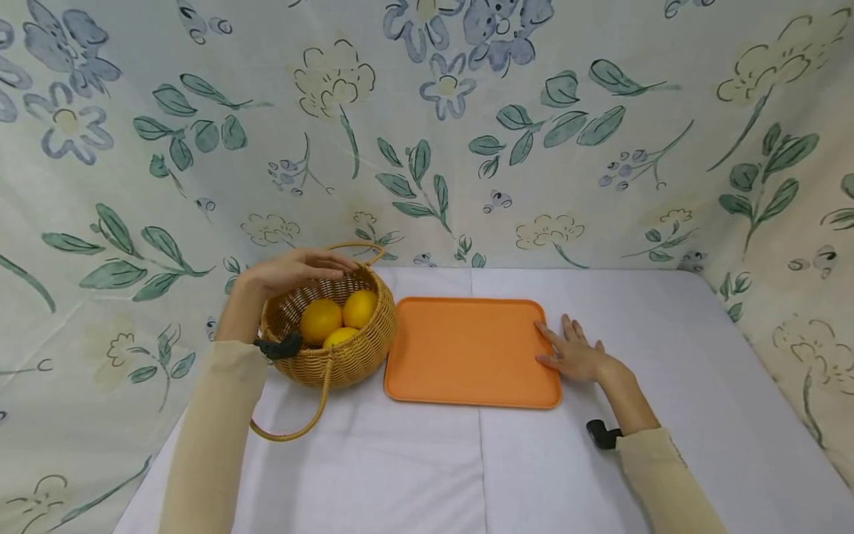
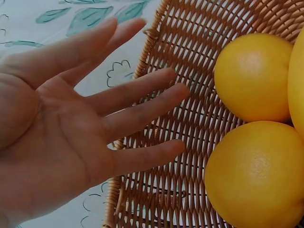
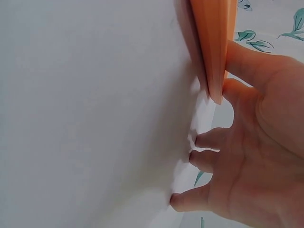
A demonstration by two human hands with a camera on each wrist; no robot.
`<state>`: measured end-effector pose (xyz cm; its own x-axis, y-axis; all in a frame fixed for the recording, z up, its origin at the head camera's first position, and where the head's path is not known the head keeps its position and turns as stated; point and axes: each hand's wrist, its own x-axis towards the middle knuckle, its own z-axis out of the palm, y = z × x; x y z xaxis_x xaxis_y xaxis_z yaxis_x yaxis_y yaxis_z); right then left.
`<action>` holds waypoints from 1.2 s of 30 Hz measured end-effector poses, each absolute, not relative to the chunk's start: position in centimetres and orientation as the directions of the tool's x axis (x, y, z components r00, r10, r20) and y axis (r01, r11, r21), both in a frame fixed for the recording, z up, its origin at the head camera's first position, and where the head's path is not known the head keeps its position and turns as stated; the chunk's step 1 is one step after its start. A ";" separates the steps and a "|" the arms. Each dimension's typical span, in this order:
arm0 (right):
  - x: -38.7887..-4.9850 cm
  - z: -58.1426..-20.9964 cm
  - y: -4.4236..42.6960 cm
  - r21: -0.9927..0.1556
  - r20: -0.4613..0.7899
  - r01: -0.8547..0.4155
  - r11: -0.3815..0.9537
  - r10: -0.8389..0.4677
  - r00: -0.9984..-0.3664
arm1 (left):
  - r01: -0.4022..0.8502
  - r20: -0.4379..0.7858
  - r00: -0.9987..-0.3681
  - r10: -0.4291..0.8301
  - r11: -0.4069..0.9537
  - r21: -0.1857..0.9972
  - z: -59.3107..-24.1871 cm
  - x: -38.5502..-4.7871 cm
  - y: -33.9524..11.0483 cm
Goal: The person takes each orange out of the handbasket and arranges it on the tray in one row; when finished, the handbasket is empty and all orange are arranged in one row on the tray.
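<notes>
A wicker basket (image 1: 360, 360) holds several round yellow-orange fruits (image 1: 322, 320). Over its back left rim the left hand (image 1: 293, 271) hovers with fingers extended and nothing in it. In the left wrist view that hand (image 2: 71, 123) is spread palm-up beside the fruits (image 2: 256, 171), apart from them. To the basket's right lies an orange tray (image 1: 470, 352) with nothing on it. The right hand (image 1: 577, 352) has its thumb and index finger at the tray's right edge. The right wrist view shows the right hand (image 3: 256, 142) with its other fingertips on the white cloth beside the tray (image 3: 213, 47).
White cloth (image 1: 400, 475) covers the table under basket and tray. One basket handle (image 1: 293, 436) hangs toward the front, the other (image 1: 367, 245) stands at the back. A flower-patterned curtain (image 1: 427, 148) rises behind the table and along both sides.
</notes>
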<state>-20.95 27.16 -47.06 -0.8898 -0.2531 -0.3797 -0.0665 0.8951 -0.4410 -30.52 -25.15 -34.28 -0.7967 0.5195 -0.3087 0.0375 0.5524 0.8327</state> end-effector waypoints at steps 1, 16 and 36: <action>-20.9 -47.0 27.2 -0.441 -0.380 -0.066 0.895 -0.253 -0.890 | 0.044 -0.322 -0.780 0.537 0.560 0.828 -34.5 -30.9 -25.2; -20.6 -46.9 27.1 -0.435 -0.362 -0.077 0.897 -0.253 -0.897 | 0.012 -0.489 -0.583 0.649 0.609 0.793 -37.5 -34.3 -25.1; -20.5 -47.1 26.8 -0.444 -0.333 -0.092 0.891 -0.260 -0.907 | 0.012 -0.538 -0.588 0.604 0.671 0.741 -39.7 -35.4 -23.9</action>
<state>-20.47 26.85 -47.13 -0.9065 -0.2600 -0.3326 -0.0925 0.8911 -0.4443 -35.43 -23.92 -39.69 -0.5875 0.6043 -0.5381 0.0118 0.6713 0.7411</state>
